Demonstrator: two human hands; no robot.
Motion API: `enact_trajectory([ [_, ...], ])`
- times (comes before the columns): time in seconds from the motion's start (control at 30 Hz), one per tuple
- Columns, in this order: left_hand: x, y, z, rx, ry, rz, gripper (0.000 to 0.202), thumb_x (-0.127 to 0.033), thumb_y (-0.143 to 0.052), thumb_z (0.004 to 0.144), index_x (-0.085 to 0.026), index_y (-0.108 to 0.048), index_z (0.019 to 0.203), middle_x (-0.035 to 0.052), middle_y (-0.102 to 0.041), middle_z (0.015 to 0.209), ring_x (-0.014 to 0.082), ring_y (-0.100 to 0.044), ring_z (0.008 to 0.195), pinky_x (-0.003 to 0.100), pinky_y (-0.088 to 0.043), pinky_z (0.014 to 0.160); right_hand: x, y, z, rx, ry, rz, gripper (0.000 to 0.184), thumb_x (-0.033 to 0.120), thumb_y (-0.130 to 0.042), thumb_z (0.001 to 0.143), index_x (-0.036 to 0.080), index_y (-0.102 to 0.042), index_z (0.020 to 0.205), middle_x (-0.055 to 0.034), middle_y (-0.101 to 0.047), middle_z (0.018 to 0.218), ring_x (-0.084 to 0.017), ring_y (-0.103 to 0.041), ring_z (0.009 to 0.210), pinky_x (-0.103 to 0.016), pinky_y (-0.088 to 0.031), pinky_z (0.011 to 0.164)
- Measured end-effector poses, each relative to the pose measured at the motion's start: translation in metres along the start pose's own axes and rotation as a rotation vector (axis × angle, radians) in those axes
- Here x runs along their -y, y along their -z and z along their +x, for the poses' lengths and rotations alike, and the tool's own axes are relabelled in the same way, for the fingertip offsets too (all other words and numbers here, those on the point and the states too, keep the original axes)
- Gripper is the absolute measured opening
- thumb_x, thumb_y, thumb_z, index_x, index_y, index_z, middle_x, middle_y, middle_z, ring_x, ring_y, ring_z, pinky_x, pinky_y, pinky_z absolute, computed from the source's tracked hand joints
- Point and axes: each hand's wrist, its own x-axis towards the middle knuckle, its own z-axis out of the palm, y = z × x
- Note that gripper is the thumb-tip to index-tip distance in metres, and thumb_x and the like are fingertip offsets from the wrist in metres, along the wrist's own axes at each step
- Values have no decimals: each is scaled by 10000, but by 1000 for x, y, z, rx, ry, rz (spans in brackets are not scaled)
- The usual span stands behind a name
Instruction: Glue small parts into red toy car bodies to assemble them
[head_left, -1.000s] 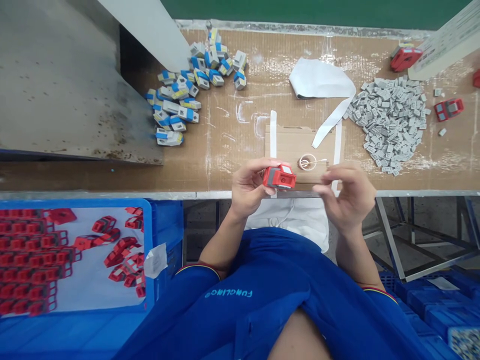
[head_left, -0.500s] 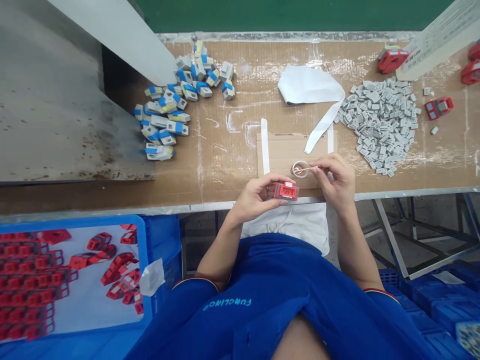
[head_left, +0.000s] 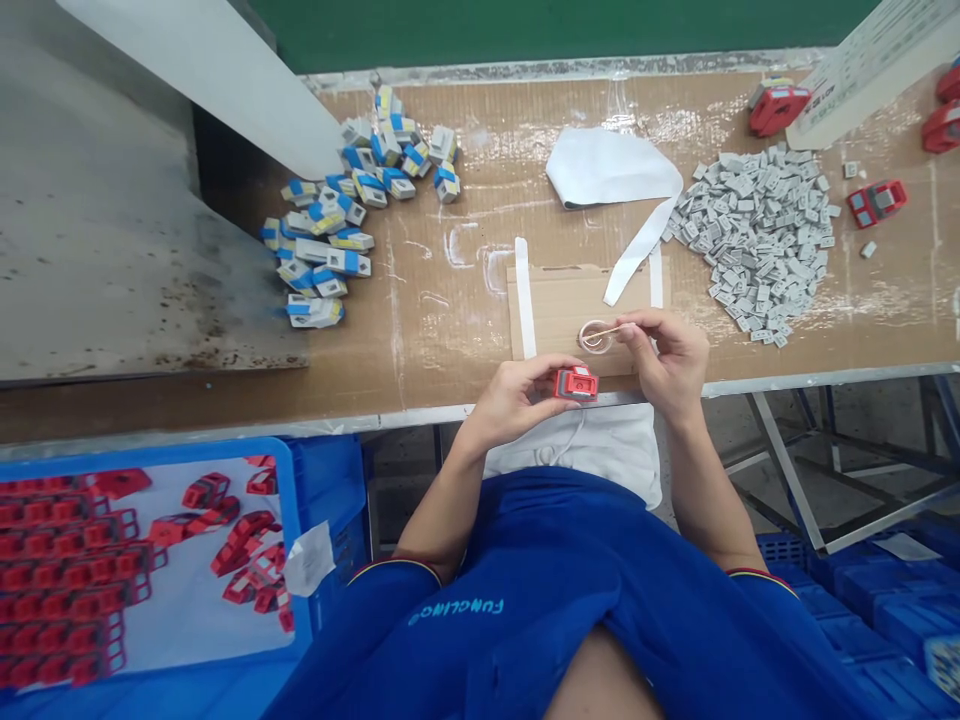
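My left hand [head_left: 514,400] is closed around a small red plastic part [head_left: 575,383] with a grey inset, held at the near edge of the workbench. My right hand [head_left: 667,355] pinches a thin wooden stick [head_left: 609,333] whose tip rests in a small clear round dish [head_left: 593,336]. The dish sits on a taped-down cardboard pad [head_left: 559,305] right behind both hands.
A heap of small grey pieces [head_left: 761,240] lies at the right, a pile of blue-and-grey parts [head_left: 352,210] at the left, a white cloth [head_left: 611,170] behind the pad. Red parts [head_left: 874,200] sit far right. A blue crate [head_left: 296,480] of red parts stands lower left.
My right hand has reached forward from beside the red part, taken up the stick and put its tip in the dish. The left hand has lowered the red part slightly.
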Motion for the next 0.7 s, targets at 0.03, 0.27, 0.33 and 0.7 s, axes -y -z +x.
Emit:
enact_trajectory([
  [0.03, -1, 1, 0, 0, 6, -1, 455, -333, -886, 899, -160, -766, 1303, 132, -836, 1229, 221, -832, 1053, 320, -682, 973, 0, 0, -1, -8, -15, 8, 241, 477, -739, 1026, 253, -813, 973, -33, -865, 923, -191, -822, 811, -328, -641, 746],
  [0.27, -5, 7, 6, 56, 72, -54, 446, -307, -888, 895, -171, -783, 1307, 134, -844, 1217, 240, -830, 1075, 313, -673, 947, -5, 1, 1, -168, -36, 121, 271, 500, -788, 992, 232, -772, 955, -10, -820, 812, -157, -791, 702, -281, -638, 678],
  [0.33, -4, 8, 7, 35, 75, -115, 433, -292, -877, 907, -171, -776, 1309, 136, -841, 1219, 241, -828, 1085, 317, -671, 947, -5, 0, 4, -184, -42, 142, 279, 503, -791, 990, 230, -756, 949, -7, -814, 806, -149, -779, 681, -274, -632, 660],
  [0.7, -2, 5, 6, -5, 119, -237, 500, -275, -915, 869, -177, -770, 1337, 136, -827, 1271, 237, -820, 1118, 301, -673, 950, 33, 7, -9, -43, 115, 28, 67, 340, -756, 1031, 277, -770, 1048, -9, -846, 936, -179, -828, 794, -324, -677, 714],
])
